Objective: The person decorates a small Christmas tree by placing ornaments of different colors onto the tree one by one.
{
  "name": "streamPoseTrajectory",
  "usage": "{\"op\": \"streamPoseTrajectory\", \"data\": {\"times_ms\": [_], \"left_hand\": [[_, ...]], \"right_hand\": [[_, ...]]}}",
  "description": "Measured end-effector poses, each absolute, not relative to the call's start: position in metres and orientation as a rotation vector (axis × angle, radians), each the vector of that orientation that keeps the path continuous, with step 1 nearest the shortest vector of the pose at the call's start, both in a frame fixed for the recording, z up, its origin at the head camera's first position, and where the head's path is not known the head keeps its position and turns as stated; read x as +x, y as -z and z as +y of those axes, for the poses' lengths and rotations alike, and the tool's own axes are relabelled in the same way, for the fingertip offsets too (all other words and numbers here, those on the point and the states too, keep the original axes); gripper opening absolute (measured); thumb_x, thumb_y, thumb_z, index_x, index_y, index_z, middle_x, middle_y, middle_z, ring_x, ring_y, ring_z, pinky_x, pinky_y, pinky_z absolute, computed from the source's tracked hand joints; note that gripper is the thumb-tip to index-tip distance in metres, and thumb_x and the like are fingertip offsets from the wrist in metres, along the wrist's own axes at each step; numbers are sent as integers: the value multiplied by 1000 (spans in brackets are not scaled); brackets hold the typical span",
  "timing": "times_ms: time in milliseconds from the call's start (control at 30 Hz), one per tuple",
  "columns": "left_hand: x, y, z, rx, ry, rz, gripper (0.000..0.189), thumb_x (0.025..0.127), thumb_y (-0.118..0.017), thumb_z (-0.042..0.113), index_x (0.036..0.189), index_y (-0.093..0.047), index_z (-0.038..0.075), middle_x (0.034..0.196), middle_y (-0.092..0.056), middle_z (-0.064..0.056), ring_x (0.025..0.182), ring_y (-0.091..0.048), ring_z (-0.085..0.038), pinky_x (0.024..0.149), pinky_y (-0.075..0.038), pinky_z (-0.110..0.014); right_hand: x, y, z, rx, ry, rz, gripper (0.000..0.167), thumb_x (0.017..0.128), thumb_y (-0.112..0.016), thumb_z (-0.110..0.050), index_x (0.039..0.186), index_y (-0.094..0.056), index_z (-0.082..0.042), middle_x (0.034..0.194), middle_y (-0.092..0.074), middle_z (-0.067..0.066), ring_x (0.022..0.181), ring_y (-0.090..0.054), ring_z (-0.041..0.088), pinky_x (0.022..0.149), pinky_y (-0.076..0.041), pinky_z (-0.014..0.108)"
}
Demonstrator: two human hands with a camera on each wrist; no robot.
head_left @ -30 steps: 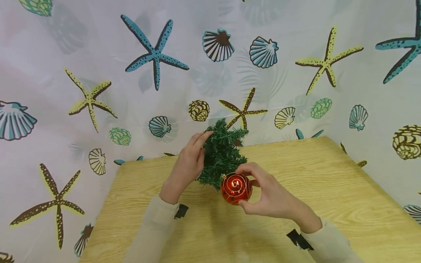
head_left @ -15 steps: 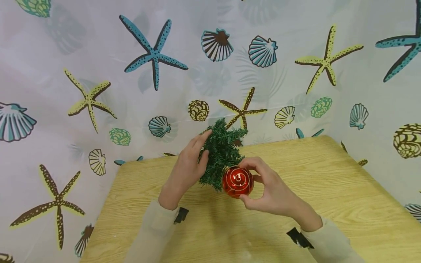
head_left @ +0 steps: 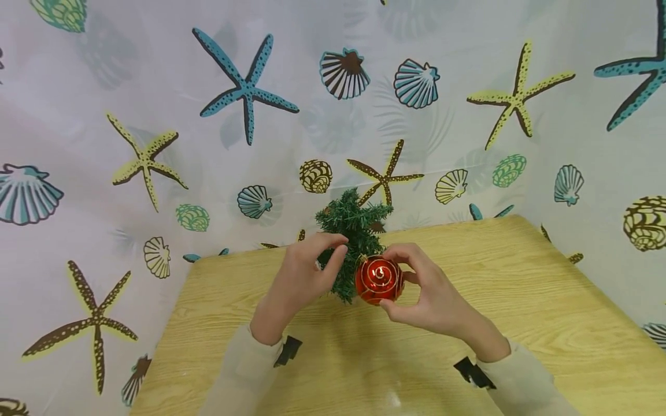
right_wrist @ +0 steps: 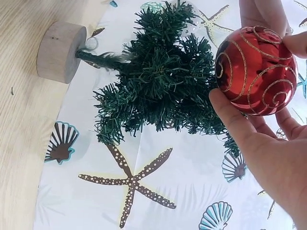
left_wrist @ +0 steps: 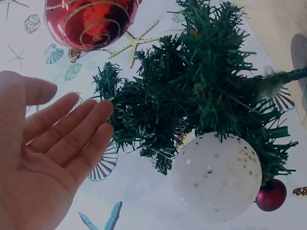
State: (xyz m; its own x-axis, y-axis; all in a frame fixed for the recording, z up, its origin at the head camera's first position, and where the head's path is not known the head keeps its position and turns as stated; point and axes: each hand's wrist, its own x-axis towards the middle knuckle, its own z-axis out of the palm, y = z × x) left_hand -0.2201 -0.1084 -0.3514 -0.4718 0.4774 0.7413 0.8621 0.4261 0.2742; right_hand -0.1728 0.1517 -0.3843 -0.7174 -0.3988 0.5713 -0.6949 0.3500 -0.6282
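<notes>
My right hand (head_left: 434, 297) holds a large shiny red Christmas ball (head_left: 380, 281) with gold glitter swirls, thumb and fingers curved round its sides. Just behind the ball stands a small green artificial Christmas tree (head_left: 350, 212). My left hand (head_left: 302, 277) is at the tree's left side. In the left wrist view its palm shows, with fingers loosely extended and nothing held, and the red ball's gold cap (left_wrist: 74, 55) is visible apart from it. A white ball with gold dots (left_wrist: 218, 177) and a small dark red ball (left_wrist: 271, 195) hang on the tree.
The tree stands on a round wooden base (right_wrist: 60, 52), seen in the right wrist view. Under it is a light wood-grain table (head_left: 468, 266). A white curtain with starfish and shells (head_left: 281, 127) surrounds the table's back and sides.
The red ball has risen slightly and shifted a little right in my right hand. My left hand has drawn down from the upper branches, its thumb and index finger now closer together.
</notes>
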Motion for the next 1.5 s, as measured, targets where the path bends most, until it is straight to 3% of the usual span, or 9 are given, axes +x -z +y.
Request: {"op": "streamPoseTrajectory", "data": {"times_ms": [333,667,1000,1267,1500], "left_hand": [[-214,348,-103,-1217,933,-2269,11,102,-70,13,102,-79,9,101,-79,-4,94,-75,-17,85,-63,-34],[-213,344,-100,-1228,939,-2277,12,101,-69,10,98,-80,9,97,-79,-3,89,-75,-15,79,-62,-29],[-215,338,-103,-1178,988,-2155,10,102,-68,6,103,-77,1,95,-77,-8,85,-73,-18,78,-63,-38],[-214,340,-102,-1174,978,-2139,9,102,-69,6,103,-77,2,96,-76,-9,87,-73,-19,79,-64,-39],[-214,338,-97,-1213,923,-2114,8,100,-70,6,104,-77,3,96,-77,-7,87,-74,-18,80,-63,-33]], "right_hand": [[-173,384,152,989,-1273,-2292,74,78,-89,-3,140,-51,-13,134,-57,3,119,-59,15,86,-63,32],[-172,382,152,1009,-1266,-2291,74,78,-88,-4,140,-50,-12,134,-57,2,118,-59,16,87,-64,34],[-171,391,150,1015,-1323,-2321,73,79,-88,-4,140,-50,-15,135,-58,2,119,-60,16,86,-63,32],[-170,391,149,1043,-1343,-2320,75,80,-90,-5,143,-50,-15,137,-60,4,121,-62,17,98,-60,33],[-171,390,150,1052,-1221,-2387,80,77,-87,-4,146,-47,-11,139,-60,2,126,-62,19,104,-56,37]]}}
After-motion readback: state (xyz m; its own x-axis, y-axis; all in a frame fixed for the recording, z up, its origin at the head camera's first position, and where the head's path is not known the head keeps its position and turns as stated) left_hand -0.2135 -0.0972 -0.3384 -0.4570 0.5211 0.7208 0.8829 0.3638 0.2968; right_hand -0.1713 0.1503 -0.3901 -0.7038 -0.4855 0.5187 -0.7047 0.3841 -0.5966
